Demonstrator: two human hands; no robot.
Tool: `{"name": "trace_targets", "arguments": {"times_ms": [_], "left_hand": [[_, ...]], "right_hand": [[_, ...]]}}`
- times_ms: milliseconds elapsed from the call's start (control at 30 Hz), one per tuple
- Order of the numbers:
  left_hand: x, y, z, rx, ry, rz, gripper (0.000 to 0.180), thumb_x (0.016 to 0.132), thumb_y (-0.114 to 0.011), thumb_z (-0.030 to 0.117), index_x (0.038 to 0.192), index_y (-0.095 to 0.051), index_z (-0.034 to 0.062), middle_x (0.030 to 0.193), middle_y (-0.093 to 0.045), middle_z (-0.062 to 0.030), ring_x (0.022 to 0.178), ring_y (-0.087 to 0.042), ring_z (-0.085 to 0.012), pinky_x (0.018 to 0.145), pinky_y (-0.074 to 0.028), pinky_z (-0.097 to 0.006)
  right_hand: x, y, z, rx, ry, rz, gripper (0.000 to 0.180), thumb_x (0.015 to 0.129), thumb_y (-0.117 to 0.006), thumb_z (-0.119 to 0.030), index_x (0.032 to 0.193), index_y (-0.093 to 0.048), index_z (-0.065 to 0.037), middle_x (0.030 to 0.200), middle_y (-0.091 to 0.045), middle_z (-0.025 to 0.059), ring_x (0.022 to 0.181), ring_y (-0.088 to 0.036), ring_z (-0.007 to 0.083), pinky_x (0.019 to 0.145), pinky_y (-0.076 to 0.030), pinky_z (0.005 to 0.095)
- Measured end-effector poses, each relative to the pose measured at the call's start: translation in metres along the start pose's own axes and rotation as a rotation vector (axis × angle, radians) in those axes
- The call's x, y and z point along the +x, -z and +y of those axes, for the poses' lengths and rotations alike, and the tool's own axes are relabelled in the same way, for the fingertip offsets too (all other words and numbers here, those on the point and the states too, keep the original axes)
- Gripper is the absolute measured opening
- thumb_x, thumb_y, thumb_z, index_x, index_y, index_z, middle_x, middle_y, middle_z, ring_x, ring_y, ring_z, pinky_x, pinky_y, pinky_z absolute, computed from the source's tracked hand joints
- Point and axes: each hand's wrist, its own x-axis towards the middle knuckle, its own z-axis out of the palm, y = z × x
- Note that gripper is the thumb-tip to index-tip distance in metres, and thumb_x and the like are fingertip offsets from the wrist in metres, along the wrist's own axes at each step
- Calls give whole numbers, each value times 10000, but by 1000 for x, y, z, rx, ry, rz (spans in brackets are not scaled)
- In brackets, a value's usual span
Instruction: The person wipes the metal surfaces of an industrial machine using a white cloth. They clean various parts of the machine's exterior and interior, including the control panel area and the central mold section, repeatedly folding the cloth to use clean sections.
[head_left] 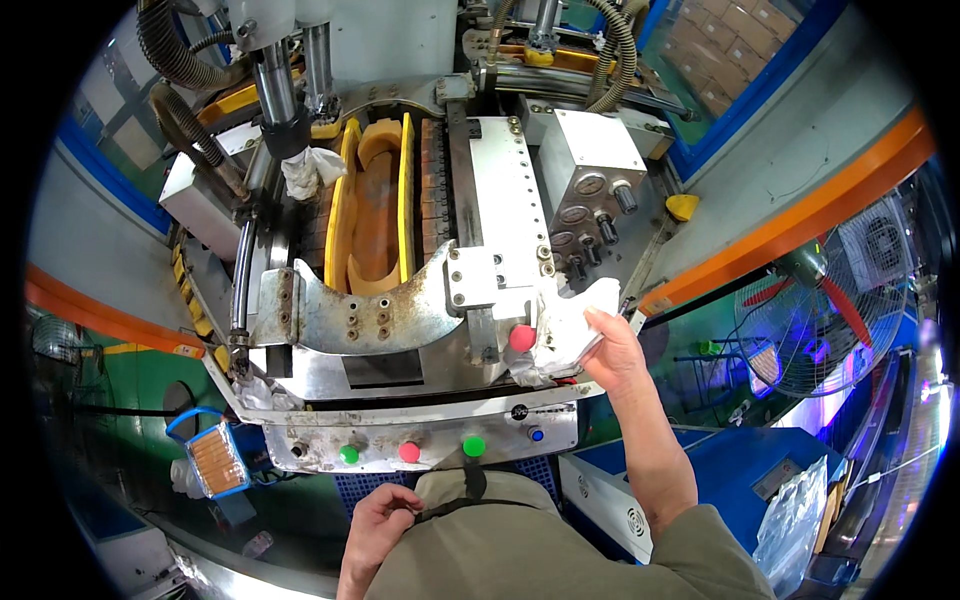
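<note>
My right hand (pixel 615 352) is stretched forward to the right front corner of a metal machine and grips a crumpled white cloth (pixel 565 325). Smudges of dirt mark the cloth, which lies beside a red round knob (pixel 522 338). Close to my waist, my left hand (pixel 380 522) has its fingers curled at the edge of my shirt; whether they pinch anything is hidden. Ahead of me in the machine sits an orange-brown oval mould (pixel 378 215) between two yellow side plates (pixel 407 200). A curved steel plate (pixel 370 318) spans the front of it.
A control panel (pixel 320 450) with green and red buttons runs along the machine's front. To the right are a gauge block (pixel 590 165) with black knobs and a caged fan (pixel 825 300). Hoses and a vertical cylinder (pixel 275 85) stand at left. A blue stool (pixel 213 458) is lower left.
</note>
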Motion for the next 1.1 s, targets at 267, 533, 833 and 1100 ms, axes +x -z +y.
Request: {"name": "trace_targets", "arguments": {"times_ms": [267,533,833,1100], "left_hand": [[-5,5,-10,-34,11,22,216,835,-558,-62,1023,-651,-11,967,-695,-60,902,-636,-113,827,-506,-251],[-12,27,-29,-53,-29,72,235,803,-530,-79,996,-651,-20,951,-705,-86,897,-644,-138,846,-513,-273],[-32,58,-42,-180,7,56,217,847,-548,1,1043,-642,-2,951,-686,-69,892,-627,-142,852,-496,-283],[-29,70,-14,-236,-58,-11,115,923,-575,42,1013,-643,25,925,-641,-15,879,-569,-106,818,-451,-247]], "right_hand": [[23,-9,-72,-940,573,136,229,938,-521,-57,1134,-608,23,988,-674,71,863,-623,129,797,-510,300],[75,-99,-43,-1787,1297,28,204,828,-577,1,1008,-643,-67,910,-680,150,864,-670,356,786,-545,455],[52,-44,26,-2062,1038,-408,146,786,-583,-24,919,-644,-22,1060,-686,131,1028,-651,314,921,-517,425],[76,-58,11,-2215,1093,-344,208,763,-595,-26,963,-645,2,1151,-684,176,1095,-644,322,982,-483,438]]}}
